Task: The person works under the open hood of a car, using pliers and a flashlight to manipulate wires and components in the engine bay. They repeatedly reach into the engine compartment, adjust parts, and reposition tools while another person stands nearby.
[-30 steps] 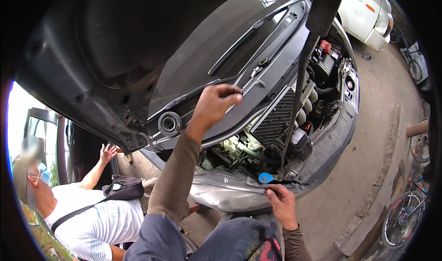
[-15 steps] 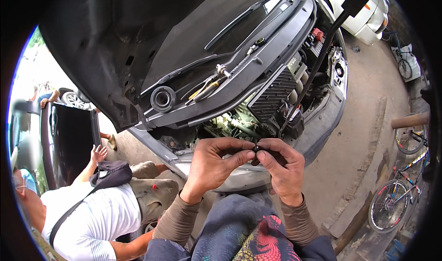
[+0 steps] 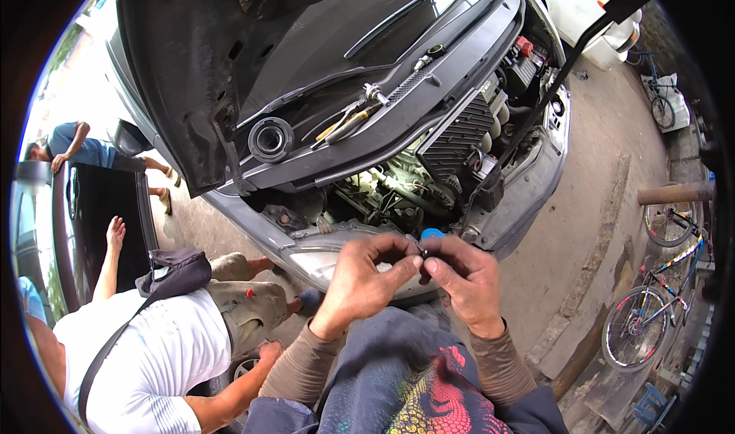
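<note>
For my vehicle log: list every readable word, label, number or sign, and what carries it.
White vehicle: short dark lettering on its body; I won't copy it.
Engine cover: lettering too small to read.
Blue cap: any marking too blurred.
Small dark piece: too small to show text.

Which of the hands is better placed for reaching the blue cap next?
Probably the right hand: it appears just beside the blue cap, while the left hand is farther left. Both hands pinch a small dark piece.

This looks like a car-repair workshop: raised hood (image 3: 184,66), exposed engine (image 3: 453,147), tools (image 3: 348,125) on the cowl (image 3: 459,60).
</note>
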